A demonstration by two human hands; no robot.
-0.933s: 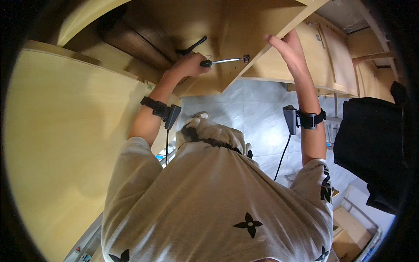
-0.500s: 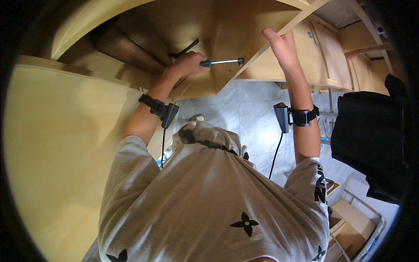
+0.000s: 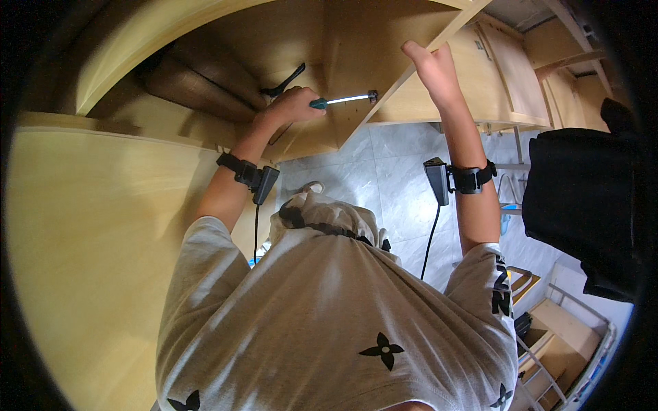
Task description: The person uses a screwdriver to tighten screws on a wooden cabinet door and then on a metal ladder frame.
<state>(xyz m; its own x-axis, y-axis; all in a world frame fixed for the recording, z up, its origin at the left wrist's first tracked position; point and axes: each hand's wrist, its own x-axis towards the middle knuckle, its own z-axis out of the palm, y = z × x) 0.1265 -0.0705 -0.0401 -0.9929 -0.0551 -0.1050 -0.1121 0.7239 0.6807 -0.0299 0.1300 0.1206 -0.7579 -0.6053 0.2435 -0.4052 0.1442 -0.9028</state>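
Observation:
My left hand [image 3: 296,105] is closed round the green handle of a slim tool with a shiny metal shaft [image 3: 346,99], much like a screwdriver. The shaft points right across a wooden panel [image 3: 356,65]. At its far end sits a small dark block [image 3: 373,96]; I cannot tell whether it belongs to the tool or is fixed to the panel. My right hand [image 3: 437,72] grips the panel's outer edge, thumb on the near face and fingers mostly hidden behind. Just beyond my left hand is a black curved piece [image 3: 284,81], partly covered.
A brown bulky object [image 3: 199,85] lies inside the wooden cupboard. Pale wooden board [image 3: 103,219] fills the left side. Further wooden cabinets [image 3: 504,75] stand at right, above grey tiled floor [image 3: 397,161]. Dark cloth [image 3: 582,198] hangs at the right, near a metal frame.
The whole view has shifted slightly. Both hands keep their grips, and the shaft's end stays by the dark block.

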